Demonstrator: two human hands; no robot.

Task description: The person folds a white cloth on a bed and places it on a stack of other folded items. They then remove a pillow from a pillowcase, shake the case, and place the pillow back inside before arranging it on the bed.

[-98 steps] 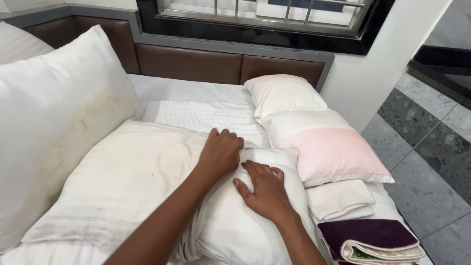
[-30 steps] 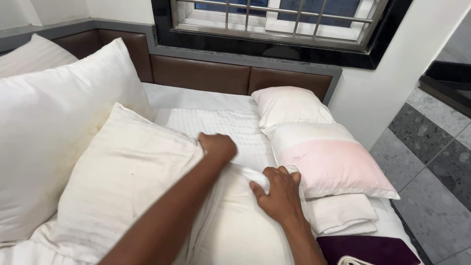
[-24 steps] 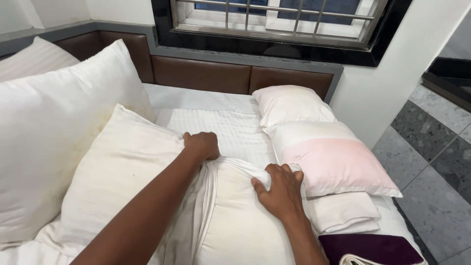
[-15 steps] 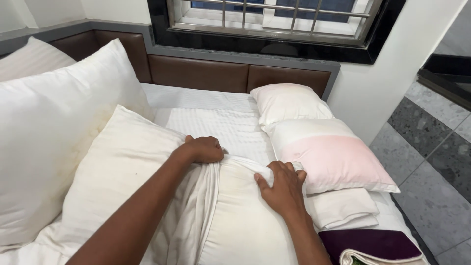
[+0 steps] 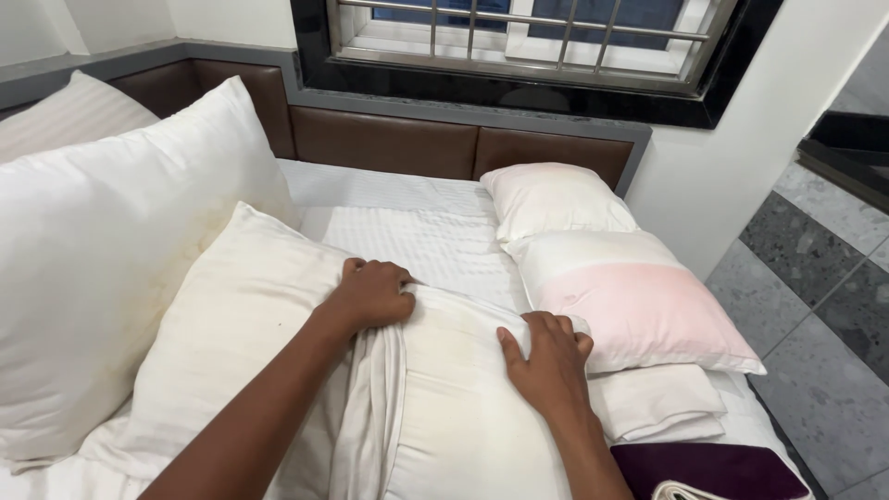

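Observation:
My left hand [image 5: 372, 293] is closed on a bunched fold of white pillowcase cloth at the top of a white pillow [image 5: 463, 407] lying in front of me on the bed. My right hand [image 5: 548, 361] rests flat on the same pillow's upper right corner, fingers curled over its edge. A cream striped pillow [image 5: 231, 343] lies just left of my left arm, touching the pillow I hold.
A large white pillow [image 5: 102, 278] stands at the left. Two pillows, one white [image 5: 551, 199] and one pink-tinted [image 5: 639, 296], lie at the right, with a small folded white cloth [image 5: 657, 403] and a purple cloth [image 5: 713, 468] below them. A brown padded headboard [image 5: 389, 143] and barred window [image 5: 528, 37] lie beyond. Grey tiled floor [image 5: 824, 315] is on the right.
My left hand has slid left along the pillow's top, gathering the case cloth into a bunch. My right hand has stayed on the pillow's right corner.

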